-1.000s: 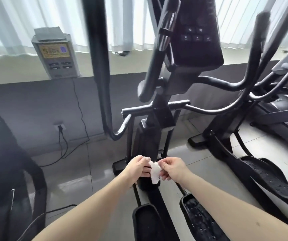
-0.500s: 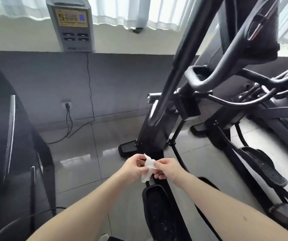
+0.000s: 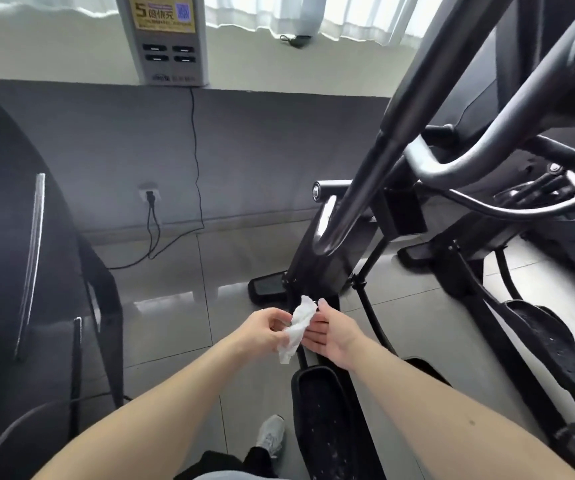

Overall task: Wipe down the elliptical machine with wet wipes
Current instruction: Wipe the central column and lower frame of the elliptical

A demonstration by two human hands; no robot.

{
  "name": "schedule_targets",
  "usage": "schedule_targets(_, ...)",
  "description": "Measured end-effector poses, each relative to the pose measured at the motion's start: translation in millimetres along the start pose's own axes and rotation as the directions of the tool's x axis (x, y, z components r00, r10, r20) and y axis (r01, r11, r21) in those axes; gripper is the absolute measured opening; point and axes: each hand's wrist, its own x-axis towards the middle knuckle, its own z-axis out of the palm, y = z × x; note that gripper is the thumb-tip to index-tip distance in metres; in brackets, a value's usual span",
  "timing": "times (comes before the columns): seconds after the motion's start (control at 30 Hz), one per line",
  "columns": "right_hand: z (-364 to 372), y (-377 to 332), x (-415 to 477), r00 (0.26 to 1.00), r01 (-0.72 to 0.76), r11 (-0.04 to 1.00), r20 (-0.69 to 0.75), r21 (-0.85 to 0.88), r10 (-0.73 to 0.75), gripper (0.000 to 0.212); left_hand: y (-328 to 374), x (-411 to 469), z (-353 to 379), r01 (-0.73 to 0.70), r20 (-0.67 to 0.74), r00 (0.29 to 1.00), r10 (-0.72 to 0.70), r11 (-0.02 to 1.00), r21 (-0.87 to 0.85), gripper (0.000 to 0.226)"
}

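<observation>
The black elliptical machine [image 3: 327, 258] stands ahead and to the right, its long handle bar [image 3: 376, 161] slanting up to the top right. Its left foot pedal [image 3: 324, 410] lies just below my hands. A crumpled white wet wipe [image 3: 298, 327] hangs between my hands in front of the machine's base. My left hand [image 3: 265, 329] pinches the wipe with curled fingers. My right hand [image 3: 331, 332] lies beside the wipe with its fingers straight, palm toward it and touching its edge.
A second elliptical [image 3: 539, 323] stands close on the right. Dark equipment [image 3: 19, 254] fills the left side. A charging kiosk [image 3: 165, 36] sits on the sill, its cable running to a wall socket [image 3: 149, 195]. My shoe [image 3: 272, 433] is on the grey tiled floor [image 3: 165, 334].
The view has swung left and down, so the machine now sits to the right. My right hand has let go of the wipe and straightened its fingers; my left hand still holds it.
</observation>
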Motion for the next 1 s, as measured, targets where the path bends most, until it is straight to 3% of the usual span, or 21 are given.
schedule_targets(0.1,0,-13,4,0.986,0.008,0.991,0.169,-0.135,0.015,0.042,8,7,-3,0.012,-0.029,1.0,-0.012,1.0,0.023,0.056)
schedule_targets(0.23,-3,-35,25,0.992,0.083,0.975,0.106,-0.205,-0.062,0.021,31,20,-9,0.019,-0.085,0.996,-0.016,0.999,0.031,0.053)
schedule_targets(0.37,-9,-54,40,0.996,0.065,0.987,0.078,-0.149,-0.053,0.009,42,29,-14,0.049,-0.136,0.99,-0.042,0.998,0.045,0.022)
schedule_targets(0.57,-6,-60,57,0.993,0.058,0.998,0.104,0.009,-0.059,0.02,48,33,-22,0.09,-0.175,0.979,-0.099,0.994,-0.063,0.01)
schedule_targets(0.7,1,-53,61,0.987,0.075,0.997,0.143,-0.005,-0.074,0.024,39,38,-29,0.104,-0.152,0.981,-0.123,0.987,-0.126,0.022)
schedule_targets(0.83,15,-38,79,0.997,0.083,0.995,-0.003,-0.054,-0.083,0.026,15,50,-47,0.11,-0.265,0.954,-0.138,0.987,-0.119,0.033)
schedule_targets(0.9,23,-30,88,0.993,0.058,0.997,-0.101,-0.05,-0.063,0.026,5,56,-57,0.127,-0.223,0.963,-0.153,0.984,-0.129,0.038)
schedule_targets(1.0,37,-22,99,0.98,-0.026,0.999,-0.199,-0.047,0.016,0.022,-11,68,-73,0.143,-0.074,0.986,-0.151,0.985,-0.095,0.065)
